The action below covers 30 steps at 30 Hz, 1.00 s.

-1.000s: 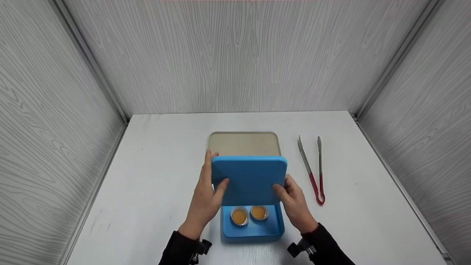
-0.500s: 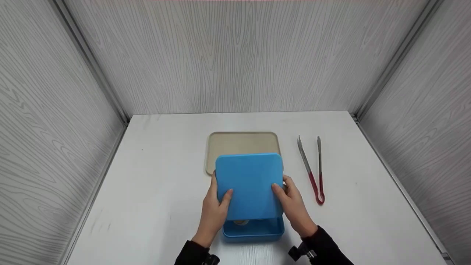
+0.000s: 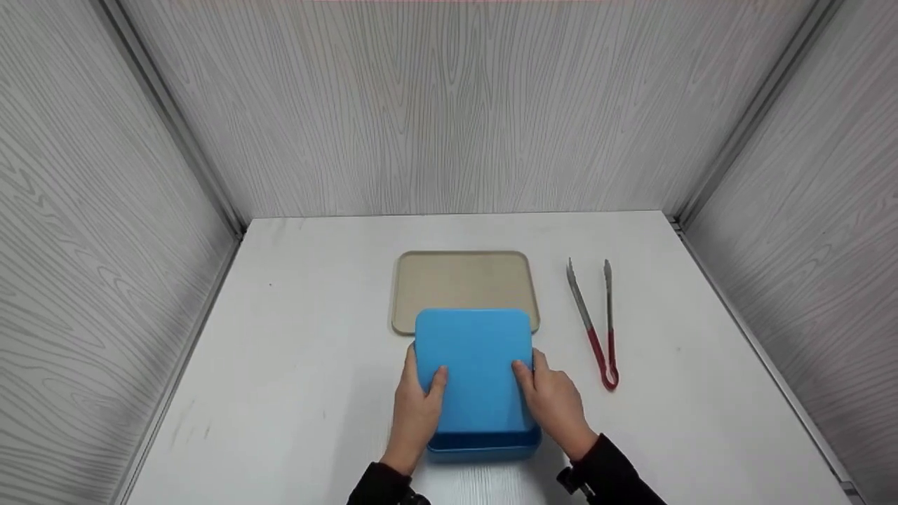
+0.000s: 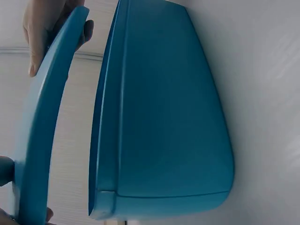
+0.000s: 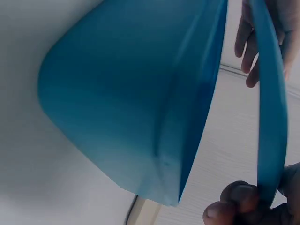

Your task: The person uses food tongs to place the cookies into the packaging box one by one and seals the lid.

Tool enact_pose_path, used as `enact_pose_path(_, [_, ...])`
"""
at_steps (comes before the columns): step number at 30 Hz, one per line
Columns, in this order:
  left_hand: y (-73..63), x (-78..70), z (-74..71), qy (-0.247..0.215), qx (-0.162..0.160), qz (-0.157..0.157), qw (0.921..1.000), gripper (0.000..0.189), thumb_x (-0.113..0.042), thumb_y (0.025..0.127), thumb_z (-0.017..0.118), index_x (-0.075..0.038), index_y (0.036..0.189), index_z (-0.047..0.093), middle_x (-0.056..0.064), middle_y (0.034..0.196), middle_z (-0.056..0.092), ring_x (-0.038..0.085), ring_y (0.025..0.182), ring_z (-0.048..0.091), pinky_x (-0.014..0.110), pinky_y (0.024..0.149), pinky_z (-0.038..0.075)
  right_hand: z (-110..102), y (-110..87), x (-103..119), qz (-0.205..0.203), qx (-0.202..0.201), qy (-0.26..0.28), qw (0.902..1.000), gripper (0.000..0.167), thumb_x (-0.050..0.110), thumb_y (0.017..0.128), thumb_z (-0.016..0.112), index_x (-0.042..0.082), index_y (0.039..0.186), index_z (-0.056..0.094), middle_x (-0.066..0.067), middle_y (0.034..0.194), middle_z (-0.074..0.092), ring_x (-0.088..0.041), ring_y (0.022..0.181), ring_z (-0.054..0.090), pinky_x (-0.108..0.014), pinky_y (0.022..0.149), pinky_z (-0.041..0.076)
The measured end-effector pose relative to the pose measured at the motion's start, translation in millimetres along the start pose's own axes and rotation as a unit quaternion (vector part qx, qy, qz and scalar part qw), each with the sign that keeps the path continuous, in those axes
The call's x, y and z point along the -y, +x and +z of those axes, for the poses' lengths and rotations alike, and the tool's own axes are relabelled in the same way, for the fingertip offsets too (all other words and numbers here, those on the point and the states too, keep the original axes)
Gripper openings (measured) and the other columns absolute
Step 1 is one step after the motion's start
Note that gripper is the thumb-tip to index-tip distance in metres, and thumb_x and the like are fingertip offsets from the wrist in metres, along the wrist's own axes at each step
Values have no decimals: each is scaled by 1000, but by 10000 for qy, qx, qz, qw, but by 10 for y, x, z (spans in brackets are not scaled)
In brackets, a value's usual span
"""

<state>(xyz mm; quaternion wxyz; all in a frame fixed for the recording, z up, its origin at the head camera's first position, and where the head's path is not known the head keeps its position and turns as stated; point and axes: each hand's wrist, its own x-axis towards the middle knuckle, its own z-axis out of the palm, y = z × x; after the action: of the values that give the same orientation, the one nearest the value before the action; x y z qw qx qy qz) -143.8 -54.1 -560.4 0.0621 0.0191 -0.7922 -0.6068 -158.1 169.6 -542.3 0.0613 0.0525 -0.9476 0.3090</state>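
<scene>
A flat blue lid (image 3: 475,372) is held level between both hands, close over a blue rectangular box (image 3: 484,449) on the table. My left hand (image 3: 415,414) grips the lid's left edge, thumb on top and fingers beneath. On the opposite edge, my right hand (image 3: 559,405) pinches it in the same way. Both wrist views show a gap between the lid (image 4: 44,126) and the rim of the box (image 4: 168,108). The front wall of the box shows past the lid in the head view, while its inside is hidden.
A beige rectangular tray (image 3: 463,280) lies behind the box, its front edge partly covered by the lid. To the right are metal tongs (image 3: 595,337) with red handles, spread apart. Grey wood-grain panels (image 3: 449,105) stand around the white table.
The lid has tipped from upright to nearly flat and come down over the box. Two small cups with yellow-orange filling inside it are now covered. Both hands have moved with the lid.
</scene>
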Motion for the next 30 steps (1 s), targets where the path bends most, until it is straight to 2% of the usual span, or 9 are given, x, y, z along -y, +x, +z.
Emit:
enact_pose_path(3, [1, 57, 35, 124, 14, -221, 9997, 74, -30, 107, 55, -1, 162, 16, 26, 166, 20, 41, 153, 21, 61, 123, 22, 39, 5, -22, 43, -12, -414, 9991, 55, 36, 109, 49, -11, 139, 52, -32, 98, 72, -45, 88, 70, -58, 82, 55])
enact_pose_path(7, [-9, 127, 77, 354, 46, -754, 9965, 76, -33, 107, 54, 0, 163, 15, 32, 166, 8, 49, 154, 10, 65, 122, 16, 95, 28, -54, 15, 121, -898, 9959, 56, 35, 109, 48, -14, 138, 52, -31, 94, 73, -44, 92, 71, -57, 95, 49])
enact_pose_path(10, [-15, 157, 95, 420, 80, -1014, 9939, 77, -34, 106, 55, 1, 163, 15, 32, 166, 9, 50, 153, 9, 65, 123, 15, 143, 37, -82, -22, 202, -1163, 9930, 55, 33, 109, 48, -14, 136, 53, -27, 87, 73, -41, 91, 72, -56, 97, 47])
enact_pose_path(16, [-19, 171, 114, 503, 50, -995, 9938, 75, -30, 106, 55, 6, 161, 18, 35, 164, 15, 50, 152, 14, 63, 123, 18, 224, 26, -142, -313, -116, -1564, 9871, 49, 30, 108, 50, -14, 127, 60, -23, 72, 70, -39, 77, 72, -54, 90, 51])
enact_pose_path(20, [-10, 191, 129, 495, 61, -1043, 9933, 74, -27, 106, 55, 10, 159, 18, 35, 163, 19, 48, 152, 18, 60, 123, 20, 241, 37, -159, -508, -289, -1714, 9835, 47, 28, 108, 50, -14, 122, 64, -24, 73, 70, -39, 74, 71, -53, 84, 52])
enact_pose_path(25, [9, 206, 133, 367, 146, -1140, 9927, 75, -28, 106, 55, 12, 158, 18, 31, 164, 22, 44, 152, 21, 57, 123, 23, 232, 56, -164, -521, -192, -1766, 9827, 46, 29, 108, 50, -13, 118, 65, -26, 75, 70, -40, 76, 71, -54, 83, 53])
enact_pose_path(30, [8, 203, 125, 309, 154, -1121, 9931, 77, -30, 105, 57, 12, 158, 19, 30, 163, 24, 44, 152, 23, 57, 123, 25, 222, 73, -168, -501, -98, -1792, 9825, 44, 29, 108, 51, -11, 110, 67, -22, 69, 67, -39, 72, 69, -53, 79, 54])
